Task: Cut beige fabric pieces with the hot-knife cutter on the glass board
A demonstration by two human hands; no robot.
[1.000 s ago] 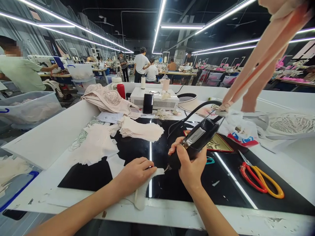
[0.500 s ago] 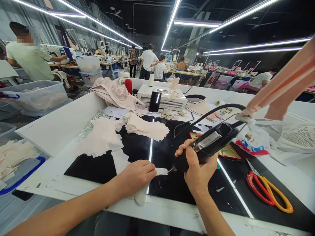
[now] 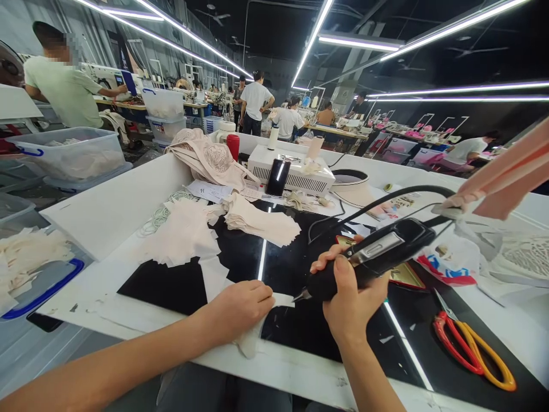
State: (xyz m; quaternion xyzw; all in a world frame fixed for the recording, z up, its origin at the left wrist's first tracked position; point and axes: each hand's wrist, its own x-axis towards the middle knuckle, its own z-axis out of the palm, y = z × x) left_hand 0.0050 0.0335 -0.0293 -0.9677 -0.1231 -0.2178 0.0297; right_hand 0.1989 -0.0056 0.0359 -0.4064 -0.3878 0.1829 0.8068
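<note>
My left hand (image 3: 242, 309) is closed, fingers bunched on a pale fabric piece (image 3: 283, 300) that it presses down near the front edge of the black board (image 3: 300, 337). One end of the fabric pokes out to the right of my fingertips; another part hangs below the hand. My right hand (image 3: 354, 303) wraps around a black corded hand tool (image 3: 386, 246) with a narrow metal tip. That tip points left and down, at or very near the fabric's right end; whether they touch I cannot tell. From the tool's rear, a thick cable loops back over the table.
Behind the hands lie a pale fabric stack (image 3: 261, 220) and a spread fabric pile (image 3: 180, 234). Red-and-orange scissors (image 3: 474, 343) rest at the right. A phone (image 3: 278, 177) leans on a white vented box (image 3: 257, 163). Pink cloth (image 3: 506, 171) hangs by the cable. Co-workers are farther off.
The camera view has shifted slightly, so the scene sits a little to the right. The tool tip's angle looks slightly different beside the fabric end. Both hands keep their holds.
</note>
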